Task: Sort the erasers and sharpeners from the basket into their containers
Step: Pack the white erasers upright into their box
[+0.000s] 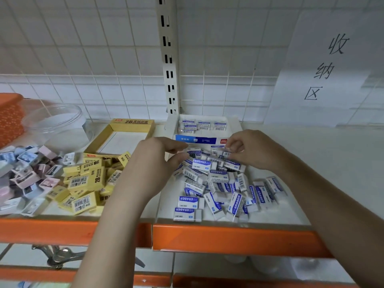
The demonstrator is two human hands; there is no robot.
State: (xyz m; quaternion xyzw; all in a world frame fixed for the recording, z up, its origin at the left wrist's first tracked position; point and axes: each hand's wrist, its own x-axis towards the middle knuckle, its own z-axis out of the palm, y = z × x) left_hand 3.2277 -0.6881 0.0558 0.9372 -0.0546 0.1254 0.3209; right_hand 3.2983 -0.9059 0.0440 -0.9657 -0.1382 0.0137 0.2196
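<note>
A heap of white-and-blue erasers [218, 183] lies on the right part of the shelf. Behind it stands a white box with a blue front [199, 140], with several of the same erasers lined up inside at the back. My right hand [251, 150] pinches one white eraser [226, 154] at the far edge of the heap, just in front of that box. My left hand [153, 163] hovers over the heap's left edge, thumb and forefinger apart, holding nothing. Left of it lie yellow erasers [89, 177], a yellow box [124, 138] and pastel sharpeners [27, 169].
A clear round tub [56, 123] stands behind the sharpeners, beside an orange basket [10, 117] at the far left. The shelf has an orange front edge [228, 238]. A slotted upright post [169, 59] and a paper sign [324, 69] are on the tiled wall.
</note>
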